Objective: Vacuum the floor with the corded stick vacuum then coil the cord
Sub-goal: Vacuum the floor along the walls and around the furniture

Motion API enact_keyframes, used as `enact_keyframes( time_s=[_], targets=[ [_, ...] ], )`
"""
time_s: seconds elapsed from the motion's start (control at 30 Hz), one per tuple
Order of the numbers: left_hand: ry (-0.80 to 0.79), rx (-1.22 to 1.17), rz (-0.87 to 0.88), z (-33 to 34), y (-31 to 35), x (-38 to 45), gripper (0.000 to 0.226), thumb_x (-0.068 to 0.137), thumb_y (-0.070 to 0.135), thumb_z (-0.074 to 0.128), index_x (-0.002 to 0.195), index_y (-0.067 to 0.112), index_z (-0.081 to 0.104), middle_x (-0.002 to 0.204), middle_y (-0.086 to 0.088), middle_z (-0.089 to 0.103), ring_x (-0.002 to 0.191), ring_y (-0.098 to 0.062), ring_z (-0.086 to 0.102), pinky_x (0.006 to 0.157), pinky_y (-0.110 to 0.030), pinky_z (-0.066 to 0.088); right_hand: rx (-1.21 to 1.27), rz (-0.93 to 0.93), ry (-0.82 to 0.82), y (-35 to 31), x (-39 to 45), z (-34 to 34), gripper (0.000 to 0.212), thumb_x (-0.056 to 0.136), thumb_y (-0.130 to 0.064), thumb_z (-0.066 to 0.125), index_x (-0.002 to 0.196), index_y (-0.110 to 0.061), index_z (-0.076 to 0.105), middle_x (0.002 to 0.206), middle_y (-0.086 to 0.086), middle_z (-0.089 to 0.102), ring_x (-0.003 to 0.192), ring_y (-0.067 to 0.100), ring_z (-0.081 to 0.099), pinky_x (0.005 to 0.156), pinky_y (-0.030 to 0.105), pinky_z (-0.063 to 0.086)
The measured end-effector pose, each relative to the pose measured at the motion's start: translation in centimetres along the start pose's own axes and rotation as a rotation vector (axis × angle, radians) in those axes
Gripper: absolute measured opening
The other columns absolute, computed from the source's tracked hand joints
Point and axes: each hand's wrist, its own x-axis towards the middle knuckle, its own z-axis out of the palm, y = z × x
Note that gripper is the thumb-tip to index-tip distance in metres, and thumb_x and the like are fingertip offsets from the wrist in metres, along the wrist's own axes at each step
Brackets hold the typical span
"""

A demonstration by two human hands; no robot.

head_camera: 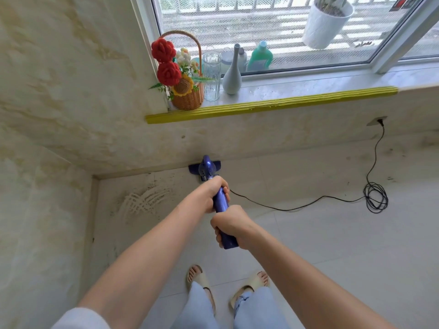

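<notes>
A purple corded stick vacuum [209, 170] stands on the pale tiled floor [332, 233], its head against the base of the wall under the window. My left hand [215, 193] grips the handle higher along the stick. My right hand [231, 225] grips the handle's end nearest me. The black cord [297, 206] runs from the handle across the floor to the right, lies in a loose tangle [376, 197], then climbs to a wall socket [377, 121].
A streaked patch of dust [142, 200] lies in the floor corner at left. The windowsill [273, 105] with a yellow edge holds a flower basket [185, 91], a glass [211, 74] and a grey vase [232, 74]. My slippered feet [228, 283] stand below.
</notes>
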Motion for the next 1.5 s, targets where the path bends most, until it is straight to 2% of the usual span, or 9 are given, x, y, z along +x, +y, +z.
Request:
enact_keyframes(
  time_s=[0.5,0.73,0.97,1.1,1.27,1.4,1.5],
  targets=[
    [0.039,0.008,0.005,-0.1,-3.8,-0.2,0.024,0.087,0.004,0.038,0.066,0.015,0.033,0.038,0.004,0.037,0.028,-0.008,0.033,0.036,-0.012,0.032,-0.066,-0.007,-0.053,3.7,-1.2,-0.1,0.015,0.081,0.003,0.049,0.090,-0.006,0.043,0.065,0.010,0.049,0.045,0.018,0.048,0.045,0.026,0.046],
    [0.092,-0.011,0.010,-3.8,-3.7,-2.6,0.024,0.085,0.002,0.039,0.063,0.013,0.037,0.040,0.004,0.039,0.033,-0.008,0.034,0.036,-0.012,0.033,-0.039,-0.036,-0.112,2.9,-3.1,3.6,0.012,0.082,0.004,0.049,0.089,-0.005,0.045,0.063,0.010,0.049,0.042,0.017,0.047,0.043,0.024,0.045],
    [0.118,-0.078,0.025,-8.7,-3.0,-4.8,0.023,0.082,0.001,0.042,0.063,0.013,0.040,0.044,0.003,0.040,0.031,-0.008,0.036,0.036,-0.013,0.035,-0.069,-0.046,-0.166,1.2,-4.2,7.8,0.017,0.082,0.003,0.050,0.099,-0.001,0.050,0.067,0.011,0.051,0.045,0.016,0.050,0.048,0.028,0.048],
    [0.147,-0.079,0.036,-10.2,-3.4,-4.1,0.024,0.086,0.003,0.042,0.064,0.013,0.038,0.042,0.003,0.039,0.030,-0.007,0.034,0.034,-0.012,0.033,-0.008,-0.038,-0.152,1.7,-3.4,9.7,0.009,0.081,0.004,0.049,0.087,-0.003,0.048,0.064,0.011,0.049,0.043,0.016,0.048,0.044,0.026,0.045],
    [0.230,0.042,0.098,-9.8,-4.8,-2.2,0.013,0.080,-0.004,0.040,0.083,0.008,0.040,0.045,-0.002,0.040,0.035,-0.011,0.036,0.038,-0.014,0.034,0.135,0.006,-0.125,3.9,-2.3,11.0,0.013,0.081,0.007,0.046,0.081,-0.006,0.043,0.058,0.009,0.047,0.040,0.016,0.045,0.043,0.025,0.042],
    [0.198,0.050,0.083,-10.5,-3.5,-2.3,0.017,0.082,-0.001,0.039,0.070,0.011,0.038,0.042,0.001,0.040,0.036,-0.010,0.036,0.038,-0.014,0.034,0.122,0.009,-0.124,2.5,-1.8,11.4,0.014,0.082,0.007,0.044,0.077,-0.006,0.042,0.058,0.010,0.045,0.042,0.018,0.044,0.043,0.024,0.041],
    [0.165,0.003,0.058,-11.9,-2.1,-2.3,0.019,0.085,0.003,0.041,0.069,0.013,0.038,0.039,0.004,0.039,0.030,-0.006,0.035,0.035,-0.012,0.032,0.110,-0.001,-0.140,0.8,-1.5,12.1,0.013,0.082,0.007,0.044,0.081,-0.006,0.044,0.060,0.010,0.045,0.043,0.019,0.044,0.042,0.023,0.041]
  ],
)
